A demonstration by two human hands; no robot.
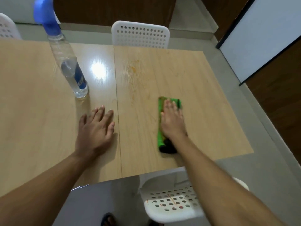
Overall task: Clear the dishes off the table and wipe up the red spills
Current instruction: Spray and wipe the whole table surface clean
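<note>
A folded green cloth (161, 110) lies on the right half of the light wooden table (203, 98). My right hand (173, 120) presses flat on the cloth with straight fingers. My left hand (95, 128) rests flat on the table near the seam between the two tabletops, holding nothing. Faint orange-red smears (133, 69) streak the table beyond the cloth, towards the far edge. No dishes are in view.
A clear spray bottle (68, 62) with a blue head and blue label stands on the left tabletop, beyond my left hand. White perforated chairs stand at the far side (140, 35), the near side (169, 201) and the far left (6, 26).
</note>
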